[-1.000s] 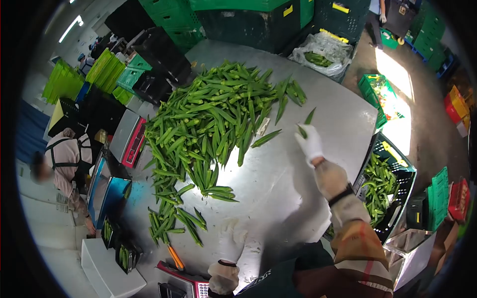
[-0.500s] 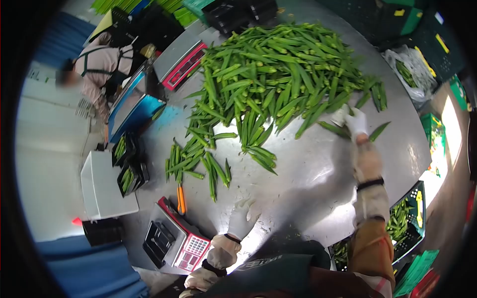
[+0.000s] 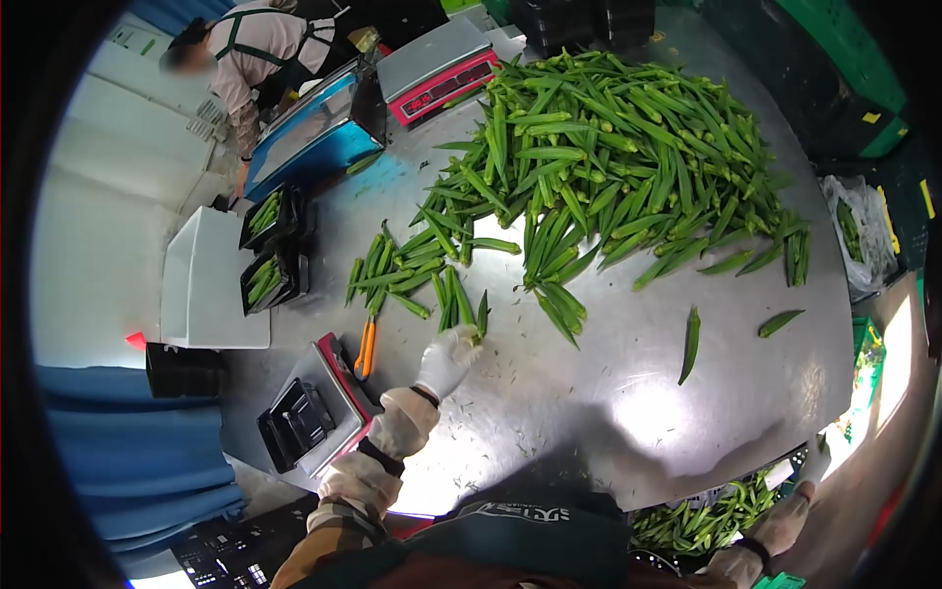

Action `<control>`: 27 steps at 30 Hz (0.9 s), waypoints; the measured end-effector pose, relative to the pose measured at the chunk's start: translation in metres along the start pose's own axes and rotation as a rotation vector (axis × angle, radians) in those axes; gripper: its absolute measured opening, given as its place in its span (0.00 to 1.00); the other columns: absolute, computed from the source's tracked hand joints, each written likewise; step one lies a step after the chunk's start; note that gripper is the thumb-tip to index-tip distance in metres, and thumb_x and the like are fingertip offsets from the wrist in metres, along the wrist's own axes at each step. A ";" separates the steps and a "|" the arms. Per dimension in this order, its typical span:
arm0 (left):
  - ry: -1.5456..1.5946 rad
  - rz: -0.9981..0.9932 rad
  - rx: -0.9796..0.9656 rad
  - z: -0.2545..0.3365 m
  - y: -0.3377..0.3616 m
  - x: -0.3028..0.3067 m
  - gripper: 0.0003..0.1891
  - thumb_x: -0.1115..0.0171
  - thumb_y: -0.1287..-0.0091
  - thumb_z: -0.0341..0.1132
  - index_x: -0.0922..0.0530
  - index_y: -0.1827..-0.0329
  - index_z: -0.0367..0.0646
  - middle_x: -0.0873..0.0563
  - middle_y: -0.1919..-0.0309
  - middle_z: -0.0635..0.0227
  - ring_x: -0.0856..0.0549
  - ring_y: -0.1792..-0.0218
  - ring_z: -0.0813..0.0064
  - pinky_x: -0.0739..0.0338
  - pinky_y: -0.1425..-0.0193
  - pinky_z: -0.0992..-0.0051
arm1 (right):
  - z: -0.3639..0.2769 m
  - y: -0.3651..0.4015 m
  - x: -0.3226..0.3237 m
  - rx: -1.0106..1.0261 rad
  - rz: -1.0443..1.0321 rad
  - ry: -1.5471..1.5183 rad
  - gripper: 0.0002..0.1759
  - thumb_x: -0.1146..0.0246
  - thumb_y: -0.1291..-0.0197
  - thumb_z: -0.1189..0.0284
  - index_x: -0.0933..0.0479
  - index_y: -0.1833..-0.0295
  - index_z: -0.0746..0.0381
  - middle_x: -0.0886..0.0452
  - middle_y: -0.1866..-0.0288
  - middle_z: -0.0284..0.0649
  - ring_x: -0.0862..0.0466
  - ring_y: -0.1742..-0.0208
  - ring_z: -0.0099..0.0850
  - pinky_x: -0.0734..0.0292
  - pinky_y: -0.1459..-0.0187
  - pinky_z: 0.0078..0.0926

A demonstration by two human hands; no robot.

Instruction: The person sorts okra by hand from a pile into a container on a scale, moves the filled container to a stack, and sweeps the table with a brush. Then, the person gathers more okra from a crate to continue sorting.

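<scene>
Left hand [image 3: 446,363] is touching okra [image 3: 483,313], likely light, bruisable, best held mid-pod; right hand [image 3: 816,459] is hovering apart, both grips unclear.

the white-gloved left hand [image 3: 449,359] is touching the lower ends of slim green okra pods [image 3: 453,299] on the shiny metal table [image 3: 589,388]. left of that grip, an orange-handled tool [image 3: 366,348] is lying. far right of it, the blurred, white-gloved right hand [image 3: 815,458] is hanging near loose green pods [image 3: 706,520].
</scene>
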State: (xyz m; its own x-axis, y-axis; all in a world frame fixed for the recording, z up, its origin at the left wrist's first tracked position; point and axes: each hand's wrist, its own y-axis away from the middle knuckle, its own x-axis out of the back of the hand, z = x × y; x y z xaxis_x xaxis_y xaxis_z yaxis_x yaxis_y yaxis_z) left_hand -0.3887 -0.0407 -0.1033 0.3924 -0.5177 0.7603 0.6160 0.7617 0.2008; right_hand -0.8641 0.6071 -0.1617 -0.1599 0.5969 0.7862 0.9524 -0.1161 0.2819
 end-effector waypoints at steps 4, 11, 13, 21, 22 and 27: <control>0.184 0.083 -0.033 0.007 -0.052 0.001 0.19 0.31 0.41 0.34 0.22 0.47 0.39 0.16 0.51 0.55 0.18 0.48 0.63 0.26 0.42 0.70 | -0.126 -0.039 -0.055 -0.052 0.011 -0.170 0.35 0.35 0.44 0.56 0.31 0.35 0.66 0.19 0.51 0.45 0.20 0.58 0.30 0.24 0.59 0.26; 0.355 -0.004 -0.092 0.061 -0.119 -0.021 0.21 0.33 0.39 0.29 0.25 0.42 0.39 0.18 0.47 0.61 0.21 0.43 0.70 0.32 0.36 0.67 | -0.322 -0.073 -0.171 0.013 -0.096 -0.332 0.48 0.34 0.48 0.43 0.36 0.30 0.63 0.21 0.46 0.49 0.20 0.56 0.31 0.24 0.62 0.24; 0.399 0.002 -0.126 0.079 -0.133 -0.036 0.20 0.34 0.38 0.29 0.25 0.42 0.37 0.17 0.48 0.60 0.21 0.43 0.70 0.31 0.36 0.68 | -0.362 -0.069 -0.209 0.088 -0.133 -0.379 0.48 0.31 0.50 0.46 0.35 0.31 0.65 0.21 0.46 0.47 0.20 0.56 0.30 0.24 0.61 0.24; 0.737 -0.074 -0.428 0.171 -0.224 -0.125 0.30 0.36 0.37 0.30 0.36 0.33 0.34 0.24 0.39 0.50 0.25 0.37 0.63 0.34 0.32 0.71 | -0.382 -0.069 -0.294 0.287 -0.221 -0.599 0.28 0.27 0.50 0.70 0.26 0.44 0.68 0.16 0.55 0.42 0.17 0.60 0.28 0.22 0.57 0.26; 0.724 -0.077 -0.443 0.184 -0.236 -0.133 0.33 0.35 0.38 0.32 0.38 0.31 0.35 0.27 0.37 0.48 0.27 0.35 0.62 0.35 0.31 0.71 | -0.378 -0.068 -0.299 0.288 -0.253 -0.609 0.24 0.29 0.50 0.73 0.24 0.47 0.68 0.16 0.56 0.41 0.17 0.60 0.28 0.22 0.58 0.25; 0.109 -0.112 -0.297 0.216 -0.261 -0.173 0.42 0.33 0.40 0.47 0.44 0.25 0.44 0.28 0.35 0.46 0.29 0.35 0.53 0.36 0.32 0.65 | -0.394 -0.004 -0.299 0.198 -0.319 -0.421 0.10 0.41 0.42 0.77 0.22 0.54 0.65 0.18 0.67 0.35 0.20 0.73 0.25 0.26 0.72 0.22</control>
State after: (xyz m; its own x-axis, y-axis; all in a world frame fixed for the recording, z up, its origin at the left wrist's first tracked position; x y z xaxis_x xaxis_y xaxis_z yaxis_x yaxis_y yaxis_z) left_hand -0.7649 -0.0653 -0.1536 0.3717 -0.6430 0.6696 0.8253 0.5591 0.0788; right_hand -0.9225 0.1163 -0.1814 -0.3688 0.8481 0.3803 0.9110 0.2487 0.3288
